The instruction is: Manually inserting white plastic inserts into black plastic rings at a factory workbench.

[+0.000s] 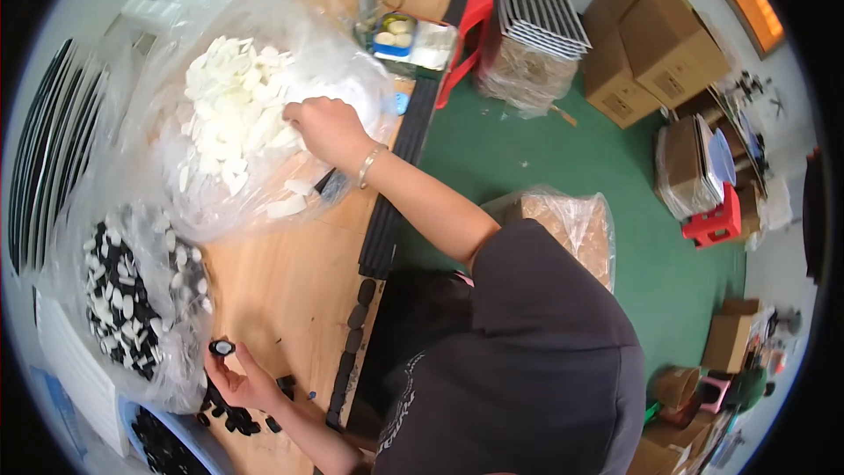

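Left hand (236, 374) pinching a black cap (221, 348), right hand (327, 127) closes on white inserts (236, 101); fitting one likely comes next.

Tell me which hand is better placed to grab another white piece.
Right. The right hand is down in the pile of white pieces inside the clear bag. The left hand is far from it and holds a small black cap.

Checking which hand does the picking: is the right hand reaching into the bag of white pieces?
Yes: the right hand is in the clear bag on the white pieces.
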{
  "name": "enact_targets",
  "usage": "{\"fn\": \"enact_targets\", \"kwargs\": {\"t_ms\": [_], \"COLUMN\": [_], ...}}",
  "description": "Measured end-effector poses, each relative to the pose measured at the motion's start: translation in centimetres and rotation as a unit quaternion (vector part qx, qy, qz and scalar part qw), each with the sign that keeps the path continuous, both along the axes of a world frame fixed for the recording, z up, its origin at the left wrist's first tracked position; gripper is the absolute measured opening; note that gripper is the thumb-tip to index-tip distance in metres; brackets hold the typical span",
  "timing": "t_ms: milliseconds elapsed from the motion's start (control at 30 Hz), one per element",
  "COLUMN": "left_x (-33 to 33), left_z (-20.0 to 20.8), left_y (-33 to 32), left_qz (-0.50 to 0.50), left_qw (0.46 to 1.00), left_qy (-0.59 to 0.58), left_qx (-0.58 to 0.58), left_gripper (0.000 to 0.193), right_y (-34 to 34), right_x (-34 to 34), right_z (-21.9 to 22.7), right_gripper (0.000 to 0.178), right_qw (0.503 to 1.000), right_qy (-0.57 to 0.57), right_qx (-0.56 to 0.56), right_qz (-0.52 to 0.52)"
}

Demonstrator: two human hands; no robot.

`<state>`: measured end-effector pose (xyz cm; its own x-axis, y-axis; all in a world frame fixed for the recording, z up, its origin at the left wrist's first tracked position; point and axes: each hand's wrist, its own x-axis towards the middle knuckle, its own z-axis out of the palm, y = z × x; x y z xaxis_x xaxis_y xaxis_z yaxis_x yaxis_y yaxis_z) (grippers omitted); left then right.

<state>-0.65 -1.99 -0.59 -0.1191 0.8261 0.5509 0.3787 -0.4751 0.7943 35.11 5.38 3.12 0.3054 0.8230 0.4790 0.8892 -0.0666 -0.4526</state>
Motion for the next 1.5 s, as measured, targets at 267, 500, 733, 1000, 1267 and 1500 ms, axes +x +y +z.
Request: {"fn": "enact_targets", "kwargs": {"t_ms": [267, 500, 733, 1000, 1267, 1500], "left_x": [-0.4, -1.1, -1.2, -1.1, -0.5, -0.6], "left_z": [1.5, 2.2, 2.3, 2.0, 1.8, 1.9], "left_y": [0.9, 2.0, 1.9, 1.8, 1.8, 1.8], "left_qz": [0.032, 0.122, 0.127, 0.127, 0.127, 0.143], "left_qw": [0.994, 0.98, 0.968, 0.959, 0.959, 0.953], "left_qy": [0.095, 0.122, 0.153, 0.19, 0.188, 0.192], "left_qx": [0.049, 0.095, 0.153, 0.168, 0.169, 0.183], "left_gripper": [0.047, 0.046, 0.047, 0.045, 0.044, 0.044], "right_y": [1.6, -0.1, -1.8, -1.7, -2.0, -2.0], "right_x": [-13.2, -20.1, -21.4, -21.8, -21.9, -22.1], "right_z": [3.7, 3.3, 2.0, 1.8, 1.5, 1.3], "right_gripper": [0.015, 0.017, 0.015, 0.019, 0.023, 0.02], "right_qw": [0.838, 0.73, 0.822, 0.851, 0.847, 0.845], "right_qy": [0.296, 0.456, 0.31, 0.092, 0.145, 0.076], "right_qx": [-0.022, -0.03, 0.035, 0.237, 0.223, 0.288], "right_qz": [0.457, 0.508, 0.476, 0.46, 0.46, 0.443]}}
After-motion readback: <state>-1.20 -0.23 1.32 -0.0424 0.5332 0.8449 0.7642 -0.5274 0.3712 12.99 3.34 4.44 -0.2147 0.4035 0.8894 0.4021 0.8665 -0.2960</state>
